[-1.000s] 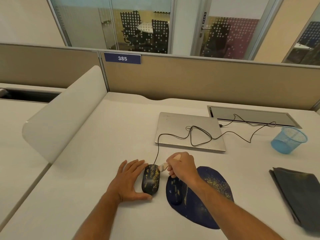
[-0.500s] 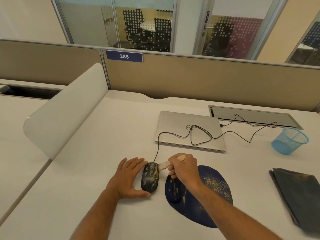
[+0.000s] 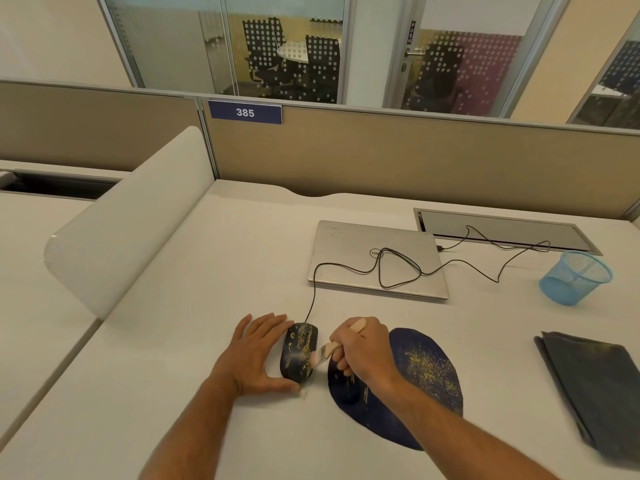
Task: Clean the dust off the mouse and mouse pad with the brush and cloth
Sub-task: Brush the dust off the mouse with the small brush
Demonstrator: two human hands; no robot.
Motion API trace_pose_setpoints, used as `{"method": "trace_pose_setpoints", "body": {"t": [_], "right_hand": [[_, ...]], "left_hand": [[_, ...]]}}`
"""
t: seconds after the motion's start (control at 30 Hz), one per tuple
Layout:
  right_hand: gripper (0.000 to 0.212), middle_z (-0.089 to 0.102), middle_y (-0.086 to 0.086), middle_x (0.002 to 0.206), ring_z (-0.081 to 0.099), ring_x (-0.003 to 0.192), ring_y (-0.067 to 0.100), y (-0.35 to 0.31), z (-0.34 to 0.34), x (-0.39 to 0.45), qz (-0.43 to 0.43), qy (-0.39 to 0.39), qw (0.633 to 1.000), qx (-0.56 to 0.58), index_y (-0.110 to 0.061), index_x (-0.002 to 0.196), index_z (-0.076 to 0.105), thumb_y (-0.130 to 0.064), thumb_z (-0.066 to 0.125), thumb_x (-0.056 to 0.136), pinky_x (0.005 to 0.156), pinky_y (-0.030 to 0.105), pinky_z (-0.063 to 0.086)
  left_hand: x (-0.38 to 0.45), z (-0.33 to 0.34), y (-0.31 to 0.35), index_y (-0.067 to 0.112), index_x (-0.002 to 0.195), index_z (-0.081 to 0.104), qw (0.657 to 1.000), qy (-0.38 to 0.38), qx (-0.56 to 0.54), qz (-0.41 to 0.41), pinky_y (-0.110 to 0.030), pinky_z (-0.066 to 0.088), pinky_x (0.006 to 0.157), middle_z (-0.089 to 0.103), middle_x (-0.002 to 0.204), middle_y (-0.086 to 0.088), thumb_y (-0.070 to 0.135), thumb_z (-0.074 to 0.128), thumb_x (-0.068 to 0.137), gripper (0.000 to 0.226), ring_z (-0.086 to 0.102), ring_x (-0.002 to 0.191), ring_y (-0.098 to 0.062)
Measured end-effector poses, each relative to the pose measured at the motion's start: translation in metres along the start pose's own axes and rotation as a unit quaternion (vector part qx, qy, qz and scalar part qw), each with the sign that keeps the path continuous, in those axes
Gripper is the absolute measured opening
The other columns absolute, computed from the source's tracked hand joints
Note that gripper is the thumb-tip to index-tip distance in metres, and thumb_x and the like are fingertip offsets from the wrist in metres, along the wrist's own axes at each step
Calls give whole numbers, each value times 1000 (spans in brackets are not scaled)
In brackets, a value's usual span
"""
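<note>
Black mouse [image 3: 298, 353] at lower centre of frame, off pad, on white desk [image 3: 207, 306]; yellow dust on its top. Left hand [image 3: 258, 355] flat against mouse's left side, thumb along its near end. Right hand [image 3: 360, 349] grips brush [image 3: 329, 349], bristles touching mouse's right side. Dark blue mouse pad [image 3: 426, 386] just right of mouse, dusted yellow. Mouse cable [image 3: 381, 268] loops over closed laptop [image 3: 346, 251]. Dark cloth [image 3: 595, 386] at right edge; blue mesh basket [image 3: 575, 277] above it.
</note>
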State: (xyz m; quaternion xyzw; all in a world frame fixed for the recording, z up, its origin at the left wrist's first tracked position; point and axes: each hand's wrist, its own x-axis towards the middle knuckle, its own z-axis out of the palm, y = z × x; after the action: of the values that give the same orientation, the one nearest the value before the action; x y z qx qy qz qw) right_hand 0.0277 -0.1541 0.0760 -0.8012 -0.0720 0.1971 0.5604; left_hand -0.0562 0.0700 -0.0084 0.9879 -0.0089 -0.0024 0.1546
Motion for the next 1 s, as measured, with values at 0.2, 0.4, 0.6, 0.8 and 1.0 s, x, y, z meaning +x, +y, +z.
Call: {"method": "trace_pose_setpoints", "body": {"t": [0.2, 0.4, 0.6, 0.8, 1.0], "right_hand": [[19, 70, 10, 60, 65, 49, 21, 2, 1, -4, 9, 0, 1000, 19, -11, 75, 73, -12, 58, 87, 48, 31, 56], [21, 68, 9, 56, 62, 45, 20, 5, -4, -11, 1, 23, 1000, 19, -10, 70, 72, -12, 59, 87, 43, 28, 52], [23, 67, 10, 55, 61, 43, 20, 9, 3, -21, -8, -24, 1000, -3, -10, 69, 72, -10, 57, 85, 43, 29, 53], [23, 68, 9, 57, 62, 45, 20, 8, 0, -21, -8, 6, 1000, 17, -10, 70, 72, -10, 57, 87, 44, 29, 53], [25, 67, 9, 54, 61, 41, 19, 8, -3, -17, -9, -17, 999, -26, -11, 66, 71, -12, 57, 86, 41, 27, 51]], "left_hand": [[0, 0, 0, 38, 154, 14, 1000, -1, -1, -2, -41, -7, 123, 18, 162, 12, 101, 45, 58, 119, 8, 150, -10], [0, 1, 0, 38, 154, 13, 1000, -7, 0, -5, -42, -8, 123, 17, 163, 12, 101, 43, 58, 119, 7, 151, -11], [1, 1, -1, 37, 155, 14, 1000, -2, 1, -3, -40, -9, 122, 18, 162, 12, 102, 43, 57, 121, 7, 150, -10], [0, 1, 0, 38, 155, 13, 1000, -6, -3, -5, -42, -9, 123, 16, 163, 12, 102, 43, 57, 121, 6, 151, -10], [-1, -2, 2, 37, 155, 13, 1000, -6, -4, -5, -43, -7, 123, 16, 163, 13, 101, 44, 58, 120, 6, 151, -10]]}}
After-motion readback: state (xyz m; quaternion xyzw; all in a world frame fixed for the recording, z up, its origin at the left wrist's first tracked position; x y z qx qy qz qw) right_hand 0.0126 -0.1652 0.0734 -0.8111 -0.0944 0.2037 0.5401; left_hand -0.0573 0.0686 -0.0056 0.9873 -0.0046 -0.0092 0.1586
